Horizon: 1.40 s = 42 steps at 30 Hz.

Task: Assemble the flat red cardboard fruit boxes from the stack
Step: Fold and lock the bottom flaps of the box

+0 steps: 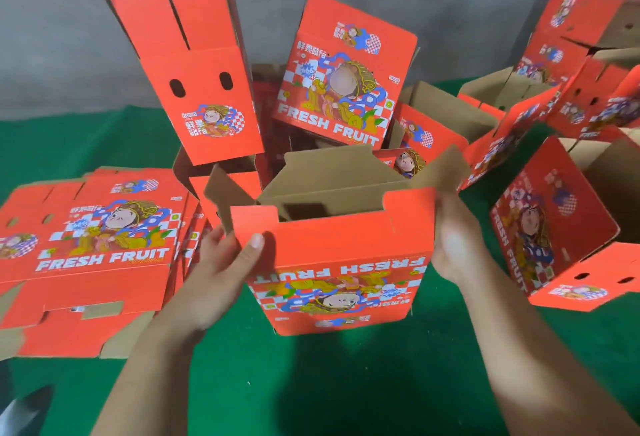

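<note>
A red cardboard fruit box is opened into a tube in front of me, its print upside down and its brown inside showing at the top. My left hand grips its left side, thumb on the red front panel. My right hand, blurred, presses against its right side by the brown flap. The stack of flat red boxes lies to the left on the green cloth.
Several assembled or half-opened red boxes are piled behind: one tall, one leaning at centre, and others at the right. A grey wall rises behind the green table. A dark object shows at the bottom left.
</note>
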{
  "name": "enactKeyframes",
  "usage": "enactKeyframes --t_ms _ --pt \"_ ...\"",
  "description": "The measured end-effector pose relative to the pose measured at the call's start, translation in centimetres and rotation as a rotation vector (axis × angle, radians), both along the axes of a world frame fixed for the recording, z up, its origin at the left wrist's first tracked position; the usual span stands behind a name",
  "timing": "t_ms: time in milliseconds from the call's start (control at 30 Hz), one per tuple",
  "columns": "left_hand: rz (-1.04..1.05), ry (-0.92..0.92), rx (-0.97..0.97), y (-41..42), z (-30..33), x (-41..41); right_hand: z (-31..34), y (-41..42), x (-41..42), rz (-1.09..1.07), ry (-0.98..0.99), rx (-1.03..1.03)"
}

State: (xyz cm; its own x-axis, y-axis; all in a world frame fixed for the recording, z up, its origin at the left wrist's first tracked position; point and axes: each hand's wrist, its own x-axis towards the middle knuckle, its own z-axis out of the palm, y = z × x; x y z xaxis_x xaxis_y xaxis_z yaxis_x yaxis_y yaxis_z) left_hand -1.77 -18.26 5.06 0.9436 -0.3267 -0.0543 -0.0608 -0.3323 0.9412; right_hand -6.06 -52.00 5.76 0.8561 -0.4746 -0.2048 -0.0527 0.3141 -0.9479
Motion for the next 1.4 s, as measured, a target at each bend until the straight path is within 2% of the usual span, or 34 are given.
enactKeyframes --t_ms 67,133,233,300,367,433,467,533,667,800,833,967,1100,1200,1233,1300,1400 --pt "0.072 -0.052 0.098 -1.4 -1.0 -0.5 0.2 -0.2 -0.4 0.03 0.036 -0.023" --pt "0.193 -0.16 0.19 -3.2 -1.8 -0.8 -0.4 -0.2 -0.7 0.048 0.049 -0.148" --pt "0.335 -0.317 0.297 -5.1 -2.0 -0.8 -1.5 -0.5 -1.7 -0.056 0.032 -0.577" --pt "0.367 -0.353 0.357 -5.8 -1.8 -0.4 -1.7 -0.6 -2.4 -0.057 -0.007 -0.87" --pt "0.344 -0.449 0.378 -6.2 -1.8 -0.3 -2.3 -0.4 -3.2 0.0 -0.099 -1.061" --pt "0.319 -0.576 0.327 -6.3 -2.1 -0.6 -2.9 0.0 -3.9 0.087 -0.084 -1.15" --pt "0.317 -0.585 0.276 -6.4 -2.2 -0.8 -3.1 0.3 -4.2 0.108 -0.056 -1.179" --pt "0.269 -0.552 0.192 -6.2 -2.6 -0.8 -3.2 0.6 -4.5 0.094 -0.022 -1.188" --pt "-0.006 -0.579 0.32 -4.8 -2.4 0.3 -3.0 0.4 -4.5 0.079 -0.007 -1.157" --pt "-0.149 -0.386 0.088 -5.2 -0.1 1.9 -2.9 0.3 -4.6 0.134 0.011 -1.148" --pt "-0.194 -0.338 0.093 -5.6 0.5 2.5 -2.9 0.4 -4.6 0.135 0.001 -1.135" --pt "-0.396 -0.266 0.373 -6.8 1.4 4.3 -3.4 0.3 -5.1 0.1 -0.041 -1.13" --pt "-0.332 -0.265 0.606 -8.1 1.1 5.7 -3.5 0.4 -5.6 0.109 -0.119 -1.109" --pt "-0.287 -0.421 0.751 -8.8 0.0 6.0 -3.7 0.3 -5.9 0.171 -0.15 -1.193" --pt "-0.242 -0.491 0.74 -8.8 -0.5 5.8 -3.7 0.3 -6.1 0.195 -0.135 -1.203" --pt "-0.157 -0.545 0.58 -8.6 -1.0 5.2 -3.7 0.3 -6.0 0.224 -0.09 -1.176" --pt "-0.306 -0.6 0.245 -7.9 -1.4 5.3 -3.2 0.5 -5.8 0.204 -0.009 -1.029"
